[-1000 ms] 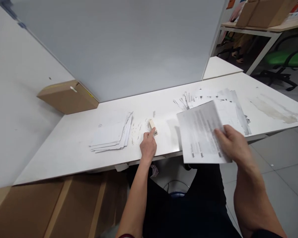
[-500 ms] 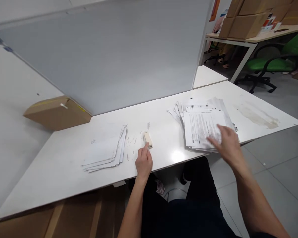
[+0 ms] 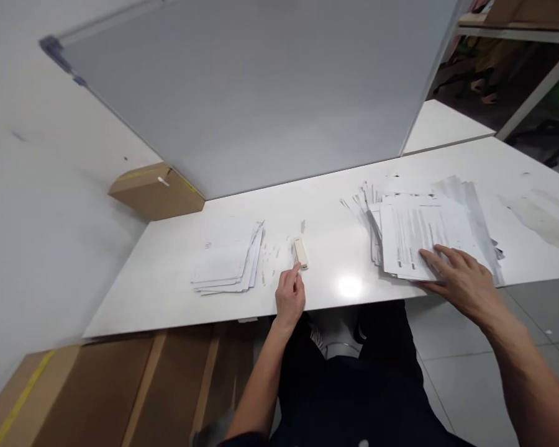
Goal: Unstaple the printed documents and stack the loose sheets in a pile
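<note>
The right hand lies spread on the printed papers by the front edge of the bench, probably to steady them; the left hand puts one finger to the near end of the stapler, by the front edge's middle (any grip, I cannot tell); the left pile sits apart, apparently kept separate

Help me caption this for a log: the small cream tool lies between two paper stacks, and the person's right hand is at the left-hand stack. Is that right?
Not quite: the right hand is at the right-hand stack, not the left-hand stack, as the head view shows. The rest stands: the small cream tool lies between the two.
</note>
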Demonstrator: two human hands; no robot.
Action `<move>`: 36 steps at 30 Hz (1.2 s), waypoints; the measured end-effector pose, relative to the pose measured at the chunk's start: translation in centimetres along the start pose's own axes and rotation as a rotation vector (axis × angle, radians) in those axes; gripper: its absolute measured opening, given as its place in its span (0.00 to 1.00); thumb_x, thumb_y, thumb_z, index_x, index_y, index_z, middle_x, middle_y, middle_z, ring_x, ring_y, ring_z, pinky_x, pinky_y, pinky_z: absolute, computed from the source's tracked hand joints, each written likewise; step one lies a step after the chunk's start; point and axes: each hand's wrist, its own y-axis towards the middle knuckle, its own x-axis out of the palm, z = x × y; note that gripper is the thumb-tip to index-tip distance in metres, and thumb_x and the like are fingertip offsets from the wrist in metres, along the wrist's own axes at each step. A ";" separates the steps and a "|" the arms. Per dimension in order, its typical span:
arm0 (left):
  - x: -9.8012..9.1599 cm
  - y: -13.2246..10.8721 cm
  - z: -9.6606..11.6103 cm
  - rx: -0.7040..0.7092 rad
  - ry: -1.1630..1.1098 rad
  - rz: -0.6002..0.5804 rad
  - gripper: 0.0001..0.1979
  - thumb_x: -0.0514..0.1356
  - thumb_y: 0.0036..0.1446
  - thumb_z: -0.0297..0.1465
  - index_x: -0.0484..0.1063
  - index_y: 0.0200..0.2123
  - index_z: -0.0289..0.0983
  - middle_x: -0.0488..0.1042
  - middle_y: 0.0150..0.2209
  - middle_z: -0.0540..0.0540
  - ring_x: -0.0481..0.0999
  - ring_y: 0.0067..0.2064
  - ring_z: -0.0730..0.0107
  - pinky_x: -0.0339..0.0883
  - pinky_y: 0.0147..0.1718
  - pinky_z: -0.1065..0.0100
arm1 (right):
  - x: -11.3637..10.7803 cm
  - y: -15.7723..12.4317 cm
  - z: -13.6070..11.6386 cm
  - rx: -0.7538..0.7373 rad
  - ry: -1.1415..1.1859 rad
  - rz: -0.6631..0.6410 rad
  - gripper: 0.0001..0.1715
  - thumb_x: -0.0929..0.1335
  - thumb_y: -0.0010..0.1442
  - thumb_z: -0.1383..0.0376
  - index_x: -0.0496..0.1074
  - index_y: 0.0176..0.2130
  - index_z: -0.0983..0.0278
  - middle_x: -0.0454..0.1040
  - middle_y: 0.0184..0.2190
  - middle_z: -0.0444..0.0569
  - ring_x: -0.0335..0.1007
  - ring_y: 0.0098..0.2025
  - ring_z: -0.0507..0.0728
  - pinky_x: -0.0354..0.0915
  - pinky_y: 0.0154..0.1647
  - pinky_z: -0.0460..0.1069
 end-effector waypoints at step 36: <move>-8.4 -3.6 1.9 -0.053 -0.091 -0.074 0.10 0.52 0.55 0.31 0.72 0.32 0.38 0.74 0.33 0.45 0.70 0.39 0.65 0.63 0.43 0.62 | -2.0 1.1 -23.8 -0.006 1.622 -0.636 0.27 0.59 0.58 0.52 0.59 0.52 0.63 0.70 0.40 0.52 0.71 0.33 0.54 0.69 0.34 0.51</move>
